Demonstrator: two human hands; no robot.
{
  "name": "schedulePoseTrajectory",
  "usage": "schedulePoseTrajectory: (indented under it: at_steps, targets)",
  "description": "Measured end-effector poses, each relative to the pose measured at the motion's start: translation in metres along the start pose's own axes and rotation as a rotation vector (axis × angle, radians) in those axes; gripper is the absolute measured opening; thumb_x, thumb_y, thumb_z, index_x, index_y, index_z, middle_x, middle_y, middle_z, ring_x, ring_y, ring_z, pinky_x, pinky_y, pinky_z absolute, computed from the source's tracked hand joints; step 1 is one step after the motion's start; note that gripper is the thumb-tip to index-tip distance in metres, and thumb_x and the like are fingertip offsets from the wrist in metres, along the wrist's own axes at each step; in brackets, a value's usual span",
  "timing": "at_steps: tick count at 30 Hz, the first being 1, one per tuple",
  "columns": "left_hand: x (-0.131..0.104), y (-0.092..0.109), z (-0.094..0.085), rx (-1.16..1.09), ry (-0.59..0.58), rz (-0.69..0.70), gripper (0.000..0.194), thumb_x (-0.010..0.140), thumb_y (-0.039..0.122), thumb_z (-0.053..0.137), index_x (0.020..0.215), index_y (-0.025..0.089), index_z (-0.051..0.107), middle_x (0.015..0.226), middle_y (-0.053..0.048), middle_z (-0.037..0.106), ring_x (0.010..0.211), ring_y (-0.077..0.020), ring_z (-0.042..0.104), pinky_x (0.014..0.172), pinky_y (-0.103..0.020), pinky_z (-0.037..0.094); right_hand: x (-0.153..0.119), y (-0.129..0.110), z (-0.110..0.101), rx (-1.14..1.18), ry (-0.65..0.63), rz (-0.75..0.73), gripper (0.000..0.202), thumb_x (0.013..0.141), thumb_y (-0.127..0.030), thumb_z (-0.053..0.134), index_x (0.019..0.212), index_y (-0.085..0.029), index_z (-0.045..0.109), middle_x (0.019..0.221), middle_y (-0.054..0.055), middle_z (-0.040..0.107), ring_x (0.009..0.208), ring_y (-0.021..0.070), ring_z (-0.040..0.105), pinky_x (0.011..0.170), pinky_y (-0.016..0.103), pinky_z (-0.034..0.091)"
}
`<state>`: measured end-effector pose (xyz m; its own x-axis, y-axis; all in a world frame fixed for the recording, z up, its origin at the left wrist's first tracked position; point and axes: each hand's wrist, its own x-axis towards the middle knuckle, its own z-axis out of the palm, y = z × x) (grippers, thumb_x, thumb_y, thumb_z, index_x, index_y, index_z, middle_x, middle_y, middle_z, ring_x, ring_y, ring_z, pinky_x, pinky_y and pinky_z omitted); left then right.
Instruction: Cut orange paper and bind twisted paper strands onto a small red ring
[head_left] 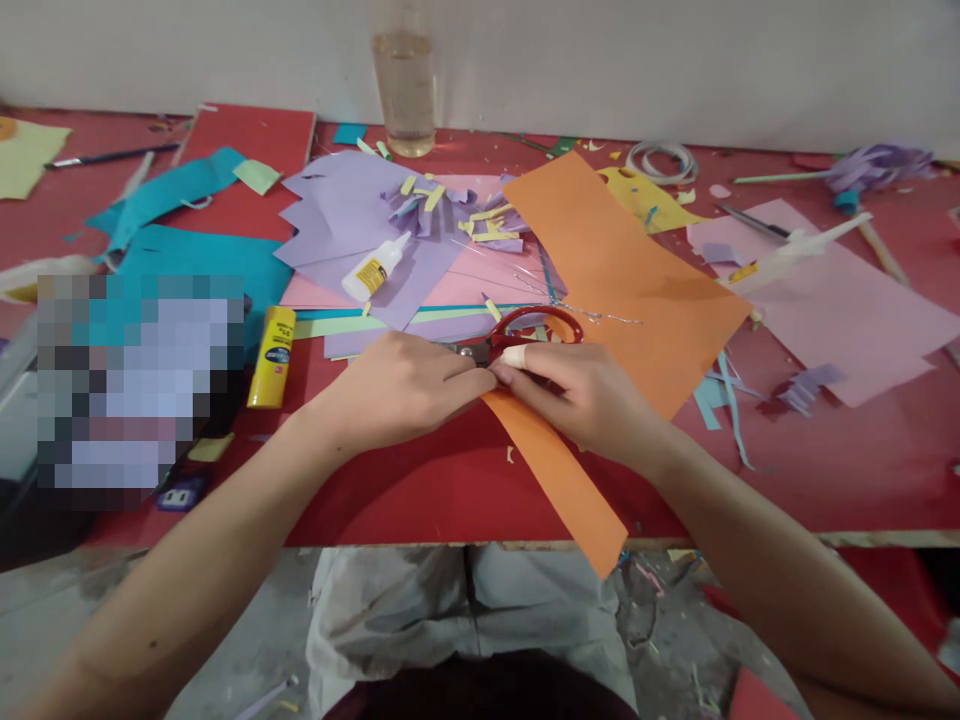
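Observation:
An orange paper strip [559, 470] runs from my fingertips down past the table's front edge. My right hand [592, 400], with a white wrap on one finger, pinches its upper end. Against those fingertips is my left hand [401, 390], its fingers closed at the same end of the strip; the exact grip is hidden. Just beyond the fingers lie scissors with red handles [574, 325], their blades partly covered by my left hand. A large orange sheet [622, 290] rests behind my right hand.
A yellow glue stick [271, 358] stands left of my left forearm, near a blurred-out device [142, 390]. A white glue bottle [375, 268] lies on purple paper [337, 215]. At the back stands a bottle of liquid [405, 90]. Pink sheets [840, 300] and scraps spread rightward.

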<state>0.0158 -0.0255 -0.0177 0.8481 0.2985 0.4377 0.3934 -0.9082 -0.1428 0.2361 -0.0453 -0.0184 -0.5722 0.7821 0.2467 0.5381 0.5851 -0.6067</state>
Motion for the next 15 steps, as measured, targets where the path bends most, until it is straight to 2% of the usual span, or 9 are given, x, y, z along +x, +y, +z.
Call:
schedulePoseTrajectory:
  at_steps: [15]
  targets:
    - [-0.0011,-0.0005,0.0027,-0.006,0.014,-0.005,0.023,0.095,0.008,0.042,0.091,0.016,0.064,0.064,0.002,0.063,0.053,-0.0112,0.055,0.048,-0.025,0.036,-0.0004,0.0017,0.0005,-0.025,-0.022,0.01,0.022,0.1,-0.028,0.045,0.092,-0.02,0.063,0.087,0.004,0.072,0.077,0.0166,0.063,0.067,0.028,0.043]
